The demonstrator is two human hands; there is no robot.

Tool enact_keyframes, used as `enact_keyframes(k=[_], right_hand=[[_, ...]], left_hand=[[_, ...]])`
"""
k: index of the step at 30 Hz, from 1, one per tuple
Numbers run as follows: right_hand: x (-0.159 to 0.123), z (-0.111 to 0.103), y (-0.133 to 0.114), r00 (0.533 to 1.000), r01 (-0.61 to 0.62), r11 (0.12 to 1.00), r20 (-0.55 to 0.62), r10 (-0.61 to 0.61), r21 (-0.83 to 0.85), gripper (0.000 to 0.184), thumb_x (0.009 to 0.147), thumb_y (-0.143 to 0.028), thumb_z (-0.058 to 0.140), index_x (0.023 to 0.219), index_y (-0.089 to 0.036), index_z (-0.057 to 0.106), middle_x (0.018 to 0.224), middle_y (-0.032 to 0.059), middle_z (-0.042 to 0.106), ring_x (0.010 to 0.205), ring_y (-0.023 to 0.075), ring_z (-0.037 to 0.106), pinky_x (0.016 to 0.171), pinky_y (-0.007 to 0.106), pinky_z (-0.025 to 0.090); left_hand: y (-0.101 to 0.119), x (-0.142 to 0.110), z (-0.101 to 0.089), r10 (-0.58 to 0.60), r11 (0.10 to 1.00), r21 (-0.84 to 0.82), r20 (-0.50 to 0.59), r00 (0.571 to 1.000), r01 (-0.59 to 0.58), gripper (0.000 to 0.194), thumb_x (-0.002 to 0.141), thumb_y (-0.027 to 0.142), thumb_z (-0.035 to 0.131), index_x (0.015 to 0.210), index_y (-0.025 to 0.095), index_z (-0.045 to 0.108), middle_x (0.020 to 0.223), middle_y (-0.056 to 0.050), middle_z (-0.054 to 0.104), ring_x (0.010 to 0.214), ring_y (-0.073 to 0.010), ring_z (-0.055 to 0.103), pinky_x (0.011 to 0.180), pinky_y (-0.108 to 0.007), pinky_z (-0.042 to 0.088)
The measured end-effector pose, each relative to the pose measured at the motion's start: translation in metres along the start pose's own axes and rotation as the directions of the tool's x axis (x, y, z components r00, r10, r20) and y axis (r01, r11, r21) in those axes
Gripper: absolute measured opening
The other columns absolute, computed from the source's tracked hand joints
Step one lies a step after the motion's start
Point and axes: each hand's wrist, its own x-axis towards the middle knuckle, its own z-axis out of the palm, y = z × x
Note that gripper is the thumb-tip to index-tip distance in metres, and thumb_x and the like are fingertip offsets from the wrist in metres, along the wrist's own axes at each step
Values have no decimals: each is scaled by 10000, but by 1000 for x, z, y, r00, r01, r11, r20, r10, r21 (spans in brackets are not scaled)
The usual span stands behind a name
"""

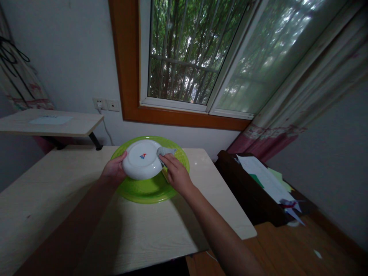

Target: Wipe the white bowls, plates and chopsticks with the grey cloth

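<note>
My left hand (115, 168) grips the left rim of a white plate (140, 165), thumb on top. The plate is turned over, so its underside with a small red and blue mark faces up. My right hand (176, 172) is closed on a grey cloth (166, 151) and presses it to the plate's right edge. Below both hands lies a large round green tray (149, 193), and the plate is held over it. Something thin and yellowish (165, 175) shows under my right hand; what it is I cannot make out.
The tray sits on a pale wooden table (138, 234) whose right edge drops to a wooden floor. A raised shelf (54, 124) stands at the back left. Papers (264, 178) lie on a dark piece of furniture at the right. A barred window (186, 53) is ahead.
</note>
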Motion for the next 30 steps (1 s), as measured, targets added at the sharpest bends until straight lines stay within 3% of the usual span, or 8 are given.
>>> enact_keyframes(k=[9,16,23,30], right_hand=[[-14,-6,-16,971,186,981,162,-173,-63,636,871,-51,492,1479,-239,477,1421,59,593,1412,242,447,1147,426,441],[-10,8,-12,995,-10,987,96,25,-158,685,842,3,489,1495,-203,453,1461,95,549,1414,262,439,1168,445,416],[-8,17,-44,987,71,976,159,-38,-205,597,924,-57,484,1488,-250,463,1449,70,551,1425,284,379,1162,474,414],[-3,12,-35,990,-75,967,97,102,-242,570,933,-43,473,1475,-219,481,1431,112,544,1392,283,390,1148,486,428]], left_hand=[[-2,-2,1,-3,1000,28,51,999,1,478,963,203,465,1423,91,534,1252,-177,702,1232,-325,626,1051,-478,515],[-3,4,-1,52,999,18,-10,999,-52,445,951,168,489,1374,56,566,1219,-187,714,1202,-297,650,1038,-409,531],[-3,-3,7,-7,1000,19,15,1000,7,484,965,220,464,1425,84,529,1237,-189,706,1196,-340,647,1017,-493,538],[-3,-3,9,62,998,11,-42,997,-62,473,945,161,488,1410,83,537,1240,-177,707,1192,-314,654,1026,-435,540]])
